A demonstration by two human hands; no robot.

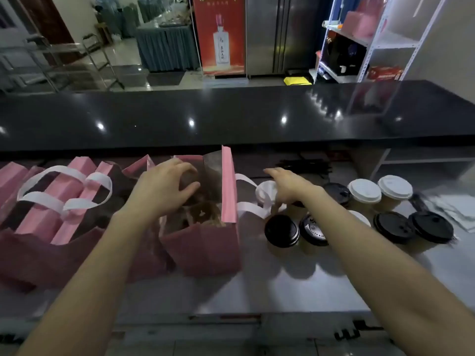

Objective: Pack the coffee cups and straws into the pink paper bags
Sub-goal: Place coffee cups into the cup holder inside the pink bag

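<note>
An open pink paper bag (205, 245) stands on the steel worktop, with a brown divider inside. My left hand (164, 191) reaches into its mouth, fingers and thumb curled round a dark brown thing that looks like a coffee cup. My right hand (288, 187) hovers palm down over the cups beside the bag, fingers stretched out above a white-lidded cup (266, 191). Black-lidded cups (281, 231) and other white-lidded cups (363, 190) stand in a group to the right. Black straws (303, 165) lie at the back, beyond my right hand.
More pink bags with white handles (59, 201) crowd the left side. A raised black counter (231, 116) runs across the back. White papers (455, 209) lie at the far right. Bare steel worktop (282, 286) shows in front of the cups.
</note>
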